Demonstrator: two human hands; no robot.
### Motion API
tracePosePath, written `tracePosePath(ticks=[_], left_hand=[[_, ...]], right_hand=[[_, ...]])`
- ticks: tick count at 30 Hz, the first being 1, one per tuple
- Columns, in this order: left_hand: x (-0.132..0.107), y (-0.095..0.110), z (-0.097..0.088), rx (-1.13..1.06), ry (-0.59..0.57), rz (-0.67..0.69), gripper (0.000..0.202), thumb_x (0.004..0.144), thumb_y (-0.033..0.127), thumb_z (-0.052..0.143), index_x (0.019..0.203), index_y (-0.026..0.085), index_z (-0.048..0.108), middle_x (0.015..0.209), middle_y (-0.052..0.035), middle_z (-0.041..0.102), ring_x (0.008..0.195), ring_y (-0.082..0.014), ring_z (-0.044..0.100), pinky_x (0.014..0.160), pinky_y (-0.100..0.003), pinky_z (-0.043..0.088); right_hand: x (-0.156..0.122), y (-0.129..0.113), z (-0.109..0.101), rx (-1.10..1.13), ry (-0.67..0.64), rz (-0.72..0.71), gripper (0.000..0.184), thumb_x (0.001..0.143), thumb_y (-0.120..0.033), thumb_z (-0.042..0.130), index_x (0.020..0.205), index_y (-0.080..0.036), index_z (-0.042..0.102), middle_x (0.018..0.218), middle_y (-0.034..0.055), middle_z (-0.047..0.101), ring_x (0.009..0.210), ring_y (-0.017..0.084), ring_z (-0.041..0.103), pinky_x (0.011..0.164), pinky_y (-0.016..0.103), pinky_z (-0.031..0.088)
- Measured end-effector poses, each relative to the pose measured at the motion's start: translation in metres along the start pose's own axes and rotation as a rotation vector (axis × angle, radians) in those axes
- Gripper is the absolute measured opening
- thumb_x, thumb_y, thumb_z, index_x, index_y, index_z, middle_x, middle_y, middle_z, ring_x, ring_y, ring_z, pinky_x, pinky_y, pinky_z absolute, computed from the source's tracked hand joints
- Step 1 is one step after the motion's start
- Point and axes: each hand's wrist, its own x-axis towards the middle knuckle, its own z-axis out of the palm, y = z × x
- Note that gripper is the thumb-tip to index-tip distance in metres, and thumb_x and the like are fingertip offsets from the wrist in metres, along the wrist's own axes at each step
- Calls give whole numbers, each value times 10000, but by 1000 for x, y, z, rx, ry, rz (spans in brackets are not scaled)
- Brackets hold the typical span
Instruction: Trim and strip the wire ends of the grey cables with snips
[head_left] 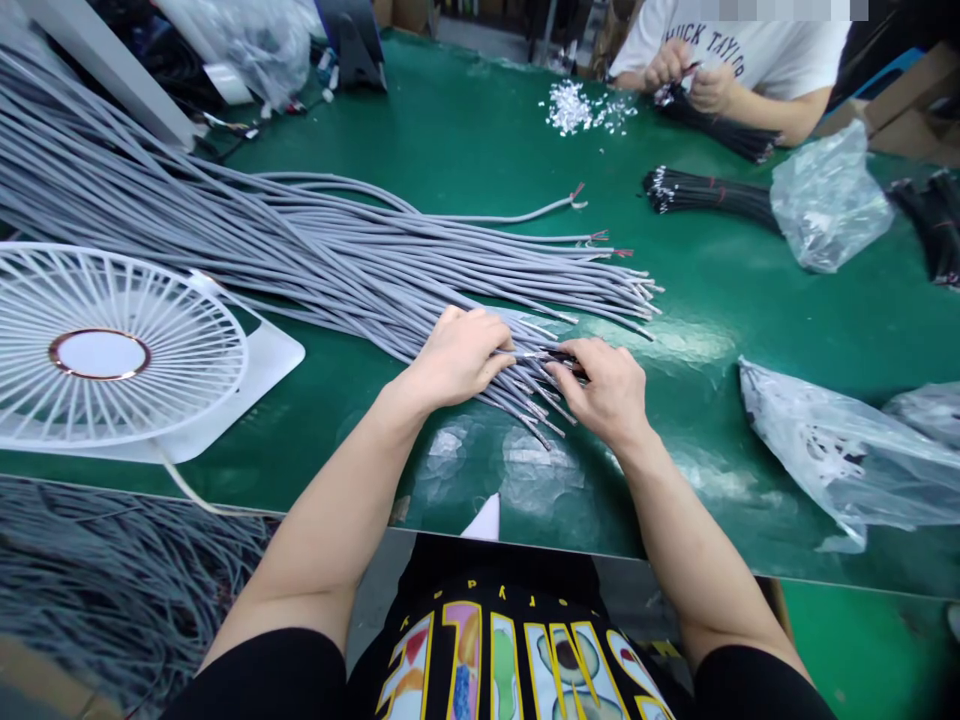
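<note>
A long bundle of grey cables [360,250] stretches across the green table from the left, its stripped ends fanned out near the middle. My left hand [465,355] lies over the front cables, thumb and fingers closed on a grey cable just behind its end. Close by on the right, my right hand [607,385] pinches the stripped end of a cable between thumb and fingers; the exact grip is partly hidden. Loose cable ends [536,410] with silvery tips lie under and between both hands. Further back, a few ends show red wires [577,192].
A white fan [120,350] stands at the left. Plastic bags [847,450] lie at the right, another [829,200] near black cable bundles [712,190]. White scraps [577,108] are piled at the back, where a co-worker's hands [694,80] hold dark cables. More grey cables [120,570] hang below the table edge.
</note>
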Motion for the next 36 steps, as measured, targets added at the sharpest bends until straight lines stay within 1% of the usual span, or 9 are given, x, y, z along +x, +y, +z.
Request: tracePosePath(ticks=[4,9,14,18,21,24,29,32,36], left_hand=[[0,0,0,3,-34,15,193,915,301,487,878,180,633,872,-57,662,888,-221,544,771,-361,318],[-1,-2,0,-55,-25,23,252,930,326,462,1010,223,677,911,-53,660,919,-212,546,787,-356,323],[-1,-2,-3,-80,-20,22,264,929,340,468,960,223,703,854,-44,654,875,-203,553,774,-357,308],[0,-1,-6,-91,-25,15,266,929,325,468,930,212,708,816,-39,649,843,-198,560,757,-355,295],[0,-1,-5,-87,-32,17,278,931,331,461,908,207,709,818,-41,658,840,-198,569,751,-356,292],[2,-2,-1,-63,-46,6,281,926,323,461,874,201,709,820,-46,669,840,-203,575,750,-356,294],[3,-4,4,-71,-57,-8,279,923,329,461,879,202,706,859,-43,688,842,-199,588,751,-343,297],[3,-4,1,-111,-58,-23,290,924,338,451,898,195,703,870,-37,695,837,-190,592,763,-338,298],[2,-4,-4,-132,-88,-21,313,924,340,438,861,174,696,861,-41,694,828,-190,587,780,-341,293]], right_hand=[[0,-2,3,50,-13,-3,207,889,-368,556,953,-193,645,856,42,695,800,183,614,701,309,358],[1,-4,5,157,28,-10,211,873,-377,573,932,-193,658,815,41,696,724,168,615,692,306,390],[2,-2,7,272,87,33,194,848,-377,601,906,-204,666,830,41,703,706,165,624,699,296,453],[2,-3,8,399,75,59,189,831,-359,611,913,-200,669,833,33,697,659,144,605,662,277,477],[3,-9,8,430,82,127,175,816,-360,619,870,-201,668,780,21,679,615,137,573,621,274,468],[3,-13,4,463,94,138,179,805,-365,632,867,-201,666,760,14,665,596,129,547,597,269,453],[6,0,-5,401,185,201,154,815,-340,621,844,-191,649,713,1,632,592,126,521,573,263,425],[5,10,-5,346,122,112,162,824,-338,621,868,-185,654,751,14,656,608,129,550,598,262,431],[3,11,-2,216,55,-42,188,840,-363,618,894,-190,666,780,25,685,656,146,599,643,268,431]])
